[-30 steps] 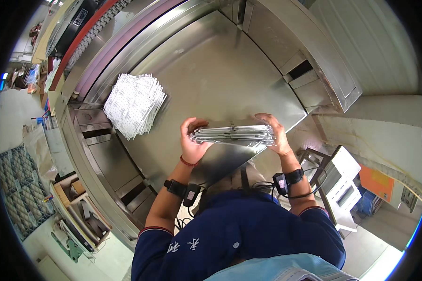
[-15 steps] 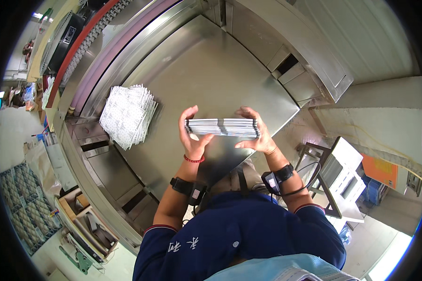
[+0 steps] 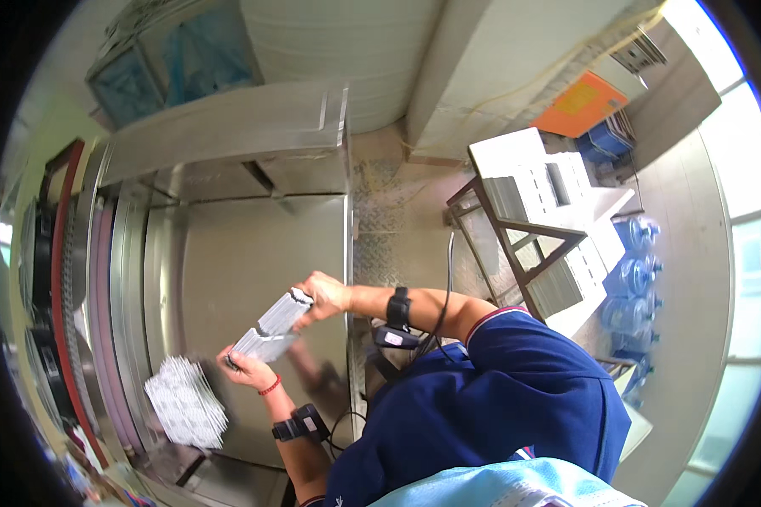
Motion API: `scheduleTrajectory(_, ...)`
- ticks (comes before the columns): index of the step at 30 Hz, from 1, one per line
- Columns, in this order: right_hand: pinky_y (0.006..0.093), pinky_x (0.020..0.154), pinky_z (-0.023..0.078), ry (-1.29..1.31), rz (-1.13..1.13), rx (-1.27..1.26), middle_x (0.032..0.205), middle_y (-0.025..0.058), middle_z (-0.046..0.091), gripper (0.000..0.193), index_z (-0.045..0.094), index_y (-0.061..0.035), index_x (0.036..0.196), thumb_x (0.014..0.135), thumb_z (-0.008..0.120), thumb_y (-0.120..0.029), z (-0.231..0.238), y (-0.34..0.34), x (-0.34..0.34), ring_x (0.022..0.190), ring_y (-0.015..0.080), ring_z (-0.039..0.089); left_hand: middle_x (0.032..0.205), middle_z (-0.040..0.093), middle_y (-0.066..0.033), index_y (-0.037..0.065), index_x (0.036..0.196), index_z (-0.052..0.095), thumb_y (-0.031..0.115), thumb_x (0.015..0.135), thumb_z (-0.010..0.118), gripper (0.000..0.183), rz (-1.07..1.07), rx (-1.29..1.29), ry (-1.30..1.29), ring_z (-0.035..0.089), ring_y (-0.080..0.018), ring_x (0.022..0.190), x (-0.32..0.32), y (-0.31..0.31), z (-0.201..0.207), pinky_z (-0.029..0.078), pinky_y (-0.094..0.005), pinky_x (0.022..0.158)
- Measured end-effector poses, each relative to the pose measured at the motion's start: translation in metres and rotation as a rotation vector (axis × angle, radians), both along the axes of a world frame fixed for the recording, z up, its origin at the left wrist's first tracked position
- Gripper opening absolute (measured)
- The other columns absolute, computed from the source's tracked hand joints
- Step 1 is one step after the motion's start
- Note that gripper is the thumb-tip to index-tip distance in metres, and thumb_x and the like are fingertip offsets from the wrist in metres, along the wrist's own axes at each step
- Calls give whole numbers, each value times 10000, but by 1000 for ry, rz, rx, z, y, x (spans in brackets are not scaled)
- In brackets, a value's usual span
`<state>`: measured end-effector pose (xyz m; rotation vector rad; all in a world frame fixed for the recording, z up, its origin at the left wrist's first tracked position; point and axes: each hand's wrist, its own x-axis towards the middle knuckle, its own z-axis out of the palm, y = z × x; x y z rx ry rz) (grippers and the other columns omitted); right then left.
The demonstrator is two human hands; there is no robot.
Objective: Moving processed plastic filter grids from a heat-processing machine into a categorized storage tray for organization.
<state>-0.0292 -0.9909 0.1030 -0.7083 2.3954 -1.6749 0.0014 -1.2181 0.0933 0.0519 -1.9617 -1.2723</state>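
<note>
Between my two hands I hold a thick stack of folded white paper sheets [image 3: 277, 319] tilted above a metal tray-like table [image 3: 237, 245]. A dark band shows across the middle of its edges. My left hand [image 3: 249, 370], with a red bracelet at the wrist, grips the lower left end. At the upper right end my right hand [image 3: 323, 296] is closed round the other end. To the left of my left hand, a loose pile of printed white sheets [image 3: 186, 401] lies on the metal surface.
Right of the table stands a rack with stacks of white paper [image 3: 516, 198]. Beyond it are several large blue water bottles [image 3: 632, 275], an orange panel [image 3: 582, 103] and a blue crate [image 3: 607, 139]. A red-edged machine frame [image 3: 62, 228] runs along the left side.
My view has turned to the right, bringing the rack and bottles into fuller sight. The stack, held level before, is now slanted, its right end higher. Both hands still hold it.
</note>
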Motion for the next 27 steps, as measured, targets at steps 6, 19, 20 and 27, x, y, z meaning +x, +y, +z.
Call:
scheduleTrajectory(6, 286, 707, 491, -581, -330, -444, 807, 78, 671, 407, 658, 24, 882, 587, 839, -191, 19, 79, 86, 752, 130, 607, 657, 462, 9, 6, 760, 503, 294, 871, 597, 323, -384, 34, -701, 416, -91, 629, 5, 83, 58, 365, -267, 571)
scheduleTrajectory(19, 337, 700, 534, -963, -268, -524, 863, 123, 669, 425, 654, 40, 913, 553, 830, -104, 76, 289, 172, 767, 210, 649, 1098, 566, -92, -61, 1204, 450, 105, 740, 697, 552, -1783, -34, -1603, 534, -165, 1023, 1, 291, 112, 409, -299, 902)
scheduleTrajectory(20, 332, 701, 530, -901, -271, -519, 866, 129, 668, 453, 650, 41, 928, 581, 832, -185, 77, 314, 180, 769, 210, 648, 1111, 560, -90, -53, 1209, 448, 78, 722, 702, 565, -1798, -12, -1594, 527, -165, 1035, 4, 316, 112, 400, -302, 913)
scheduleTrajectory(27, 316, 726, 512, -377, -792, -99, 884, 161, 663, 559, 603, 31, 1017, 691, 745, -401, 76, 503, 247, 790, 238, 649, 1150, 529, -108, -71, 1219, 416, 70, 696, 705, 613, -1895, 2, -1439, 506, -174, 1065, 27, 504, 101, 381, -304, 938)
